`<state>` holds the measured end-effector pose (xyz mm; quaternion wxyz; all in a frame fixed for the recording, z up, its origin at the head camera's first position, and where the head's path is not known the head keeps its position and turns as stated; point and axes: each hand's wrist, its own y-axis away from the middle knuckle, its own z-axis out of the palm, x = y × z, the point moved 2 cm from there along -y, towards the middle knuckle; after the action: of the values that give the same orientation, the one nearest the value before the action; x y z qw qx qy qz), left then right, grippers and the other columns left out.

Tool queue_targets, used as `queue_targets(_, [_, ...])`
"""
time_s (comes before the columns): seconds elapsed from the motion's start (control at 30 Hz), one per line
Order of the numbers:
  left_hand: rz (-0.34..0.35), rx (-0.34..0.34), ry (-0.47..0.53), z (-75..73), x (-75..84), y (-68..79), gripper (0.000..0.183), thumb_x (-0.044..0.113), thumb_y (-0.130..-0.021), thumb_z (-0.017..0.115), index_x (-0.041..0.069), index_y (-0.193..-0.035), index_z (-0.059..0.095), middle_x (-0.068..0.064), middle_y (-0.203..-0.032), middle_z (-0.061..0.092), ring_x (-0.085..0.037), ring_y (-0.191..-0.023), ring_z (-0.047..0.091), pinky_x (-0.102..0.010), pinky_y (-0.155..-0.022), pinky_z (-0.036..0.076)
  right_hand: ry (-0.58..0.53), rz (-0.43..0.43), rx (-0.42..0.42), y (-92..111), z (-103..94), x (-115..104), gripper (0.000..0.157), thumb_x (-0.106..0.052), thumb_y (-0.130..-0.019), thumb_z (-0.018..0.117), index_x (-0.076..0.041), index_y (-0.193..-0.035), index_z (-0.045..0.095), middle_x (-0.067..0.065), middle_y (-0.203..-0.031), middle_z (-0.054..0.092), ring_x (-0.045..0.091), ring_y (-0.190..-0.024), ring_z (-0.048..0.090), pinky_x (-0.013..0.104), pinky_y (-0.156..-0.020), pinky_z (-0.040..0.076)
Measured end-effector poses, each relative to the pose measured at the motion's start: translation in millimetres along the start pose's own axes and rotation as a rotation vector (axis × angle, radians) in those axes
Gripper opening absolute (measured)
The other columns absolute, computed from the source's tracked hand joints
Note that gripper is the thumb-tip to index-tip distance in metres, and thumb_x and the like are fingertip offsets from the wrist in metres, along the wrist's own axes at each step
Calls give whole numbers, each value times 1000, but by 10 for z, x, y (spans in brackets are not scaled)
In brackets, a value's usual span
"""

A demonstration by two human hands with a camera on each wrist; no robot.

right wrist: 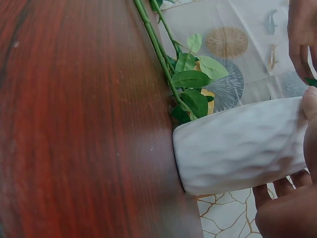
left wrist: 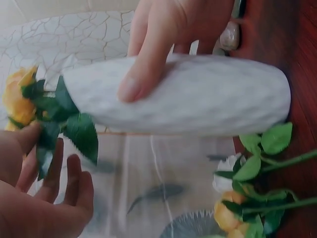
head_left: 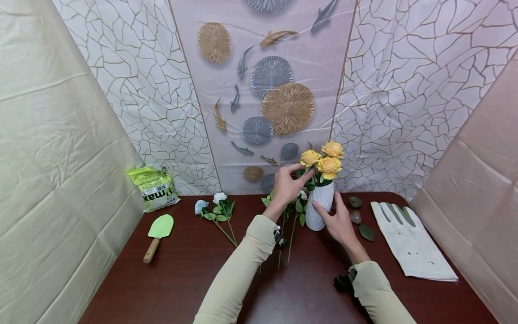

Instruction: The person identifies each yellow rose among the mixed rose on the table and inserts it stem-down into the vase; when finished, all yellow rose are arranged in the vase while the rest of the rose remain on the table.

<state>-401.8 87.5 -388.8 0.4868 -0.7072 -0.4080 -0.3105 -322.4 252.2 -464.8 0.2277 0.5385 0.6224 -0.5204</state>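
Note:
A white textured vase (head_left: pixel 317 211) stands upright on the table, and my right hand (head_left: pixel 340 220) grips its side with the thumb across the front. Several yellow roses (head_left: pixel 329 167) rise from its mouth, their dark green leaves (left wrist: pixel 81 136) spilling over the rim. At the blooms, my left hand (head_left: pixel 288 185) pinches a yellow rose just under its head between thumb and forefinger; the other fingers are loosely bent. The stems inside the vase are hidden. In the right wrist view, the vase's base (right wrist: pixel 185 158) rests on the wood.
More flowers with green stems (head_left: pixel 292 238) lie left of the vase, partly behind my left arm. Blue and white roses (head_left: pixel 220 198) lie farther left, near a trowel (head_left: pixel 161 226) and a green bag (head_left: pixel 155 189). Stones (head_left: pixel 366 232) and white gloves (head_left: pixel 410 243) lie right.

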Motion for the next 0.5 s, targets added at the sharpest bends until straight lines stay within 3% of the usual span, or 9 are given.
queue_targets(0.23, [37,38,99,-351,-226,121,25,44,-96,67,29,-115,75,13,-107,75,-3,-98,70,-30,-88,58,6,-9,5,0,8,4,66,-34,-96,69,-16,-151,37,7,-138,55,20,-124,54,41,-99,45])
queue_targets(0.37, [-13,61,55,-588,-447,255,25,40,-98,66,25,-114,76,10,-105,75,-7,-98,69,-34,-90,58,3,-3,4,5,7,6,67,-34,-96,69,-16,-152,36,8,-140,54,21,-126,53,42,-101,44])
queue_targets(0.5, [-120,14,-48,-756,-709,434,22,35,-98,67,23,-115,75,6,-107,75,-12,-97,69,-35,-86,58,3,-10,10,11,0,6,68,-34,-96,69,-16,-153,36,8,-140,54,22,-127,53,42,-101,44])
